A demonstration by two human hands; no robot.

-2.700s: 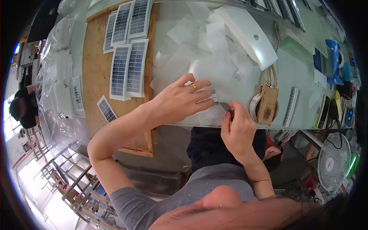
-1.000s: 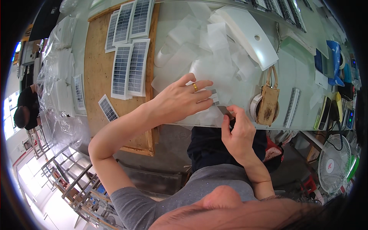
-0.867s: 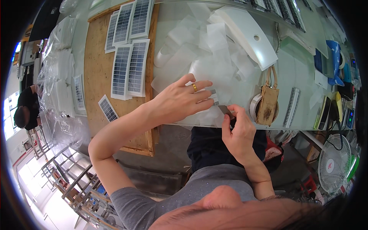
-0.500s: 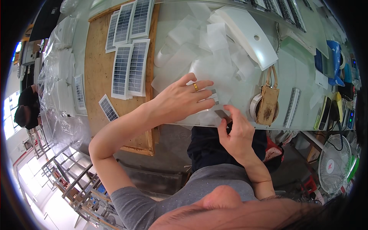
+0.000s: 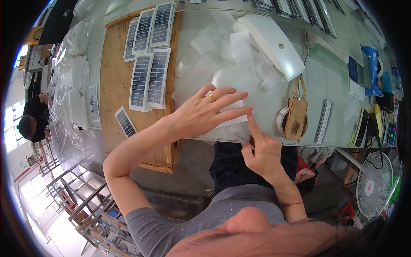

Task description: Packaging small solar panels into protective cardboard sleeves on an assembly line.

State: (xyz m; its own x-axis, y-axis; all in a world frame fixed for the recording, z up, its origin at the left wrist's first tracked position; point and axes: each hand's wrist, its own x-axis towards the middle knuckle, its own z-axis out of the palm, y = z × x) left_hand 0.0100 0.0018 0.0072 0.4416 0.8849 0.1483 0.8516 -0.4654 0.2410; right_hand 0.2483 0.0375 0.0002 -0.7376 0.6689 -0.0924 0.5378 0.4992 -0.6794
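Stretching forward in the head view, the right hand (image 5: pixel 263 152) now has its index fingertip at the left hand's (image 5: pixel 201 110) fingertips, its thumb and curled fingers seemingly pinching a thin grey blade (image 5: pixel 242 138), lower than 1 second ago. The left hand's fingers are fanned over a small white piece (image 5: pixel 234 121) near the table's (image 5: pixel 323 81) front edge, clamping nothing visibly. That suggests a pause in blade use while 2 hands steady the piece.

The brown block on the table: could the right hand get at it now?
Probably yes: the brown block sits ahead and right of the right hand, its near end looking uncovered, though the hand seems to hold a thin metal tool.
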